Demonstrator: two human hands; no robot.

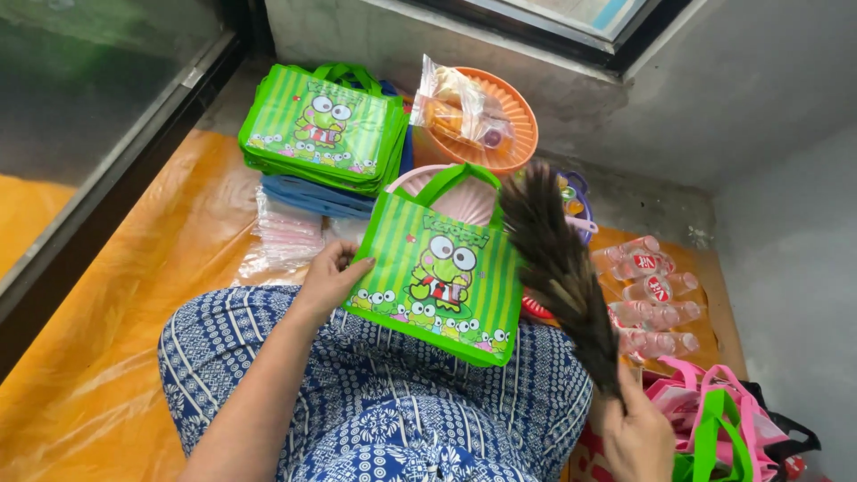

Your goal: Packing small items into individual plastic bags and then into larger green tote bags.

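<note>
Holding the green bag (437, 268) by its left edge, left-hand fingers (344, 268) gripping

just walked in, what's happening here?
A person sits on the floor in a blue patterned garment. Their left hand holds a green striped tote bag with a frog cartoon on the lap. Their right hand grips a brown feather duster, its plumes beside the bag's right edge. A stack of matching green bags, an orange basket and small water bottles lie around.
</note>
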